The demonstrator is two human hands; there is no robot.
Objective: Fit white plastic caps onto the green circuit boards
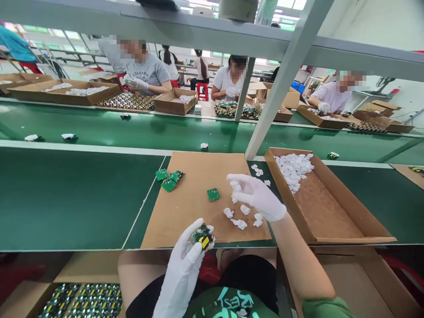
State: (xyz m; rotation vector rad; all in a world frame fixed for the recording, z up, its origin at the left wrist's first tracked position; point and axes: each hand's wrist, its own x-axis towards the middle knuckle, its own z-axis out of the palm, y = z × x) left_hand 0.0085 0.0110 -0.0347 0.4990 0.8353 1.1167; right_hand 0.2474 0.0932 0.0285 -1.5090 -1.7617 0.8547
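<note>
My gloved left hand (188, 251) is closed around a small circuit board (203, 236) with a yellow-wrapped component, held just past the table's near edge. My gloved right hand (256, 194) is above the right side of a cardboard sheet (195, 207), thumb and fingers closing on a small white piece (236, 185). Several crumpled-looking white pieces (245, 209) lie below it on the cardboard. A green circuit board (213, 194) lies by itself left of the right hand. Several more boards (169, 180) are clustered at the sheet's left edge.
To the right, a shallow cardboard box (338, 207) holds a heap of flat white pieces (293, 170). Beyond a metal frame post (278, 75), a green conveyor belt (159, 132) carries scattered boards. Co-workers sit across it. A box of boards (96, 300) is at lower left.
</note>
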